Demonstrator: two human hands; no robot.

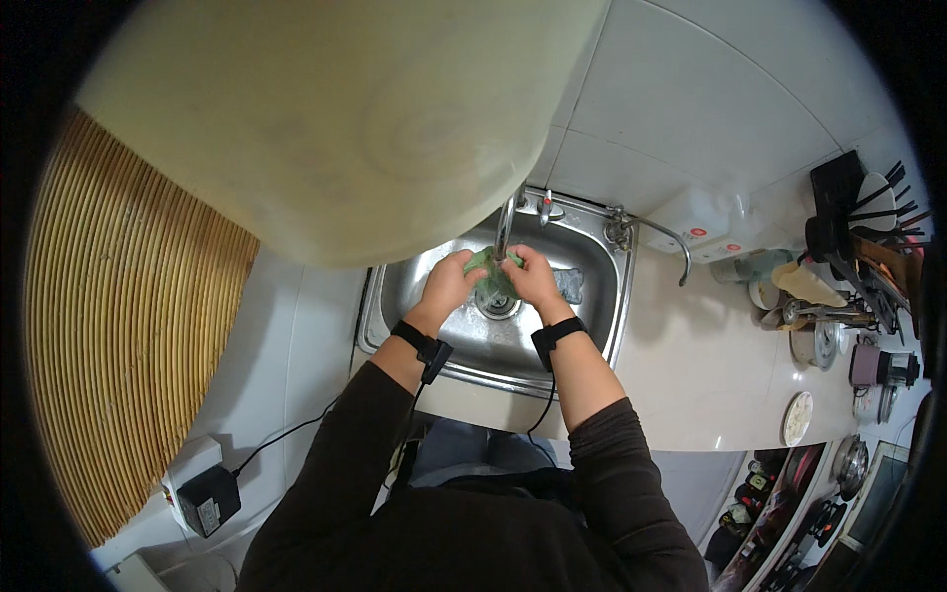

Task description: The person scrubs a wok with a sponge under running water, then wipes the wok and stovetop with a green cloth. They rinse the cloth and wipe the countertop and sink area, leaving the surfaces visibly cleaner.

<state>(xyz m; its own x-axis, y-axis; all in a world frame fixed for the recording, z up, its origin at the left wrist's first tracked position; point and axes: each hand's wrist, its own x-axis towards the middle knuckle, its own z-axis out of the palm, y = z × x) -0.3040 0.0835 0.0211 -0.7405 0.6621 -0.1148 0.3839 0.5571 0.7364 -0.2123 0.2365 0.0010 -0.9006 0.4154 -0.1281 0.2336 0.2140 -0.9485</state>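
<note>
Over the drain of a stainless steel sink (473,360), my left hand (448,282) and my right hand (534,278) hold a green leaf or cloth (488,282) between them; which of the two it is, I cannot tell. The metal faucet spout (505,226) ends right above the green piece, between my hands. A grey cloth or pad (570,286) lies in the basin, just right of my right hand. Both of my wrists wear black bands with cables. The fingertips are partly hidden by the green piece.
A large pale, translucent round object (318,133) hangs over the sink's upper left. A curved thin tap (669,233) stands at the right rim. Along the counter (688,370) are plastic jugs (692,226), utensils and a small white plate (797,419).
</note>
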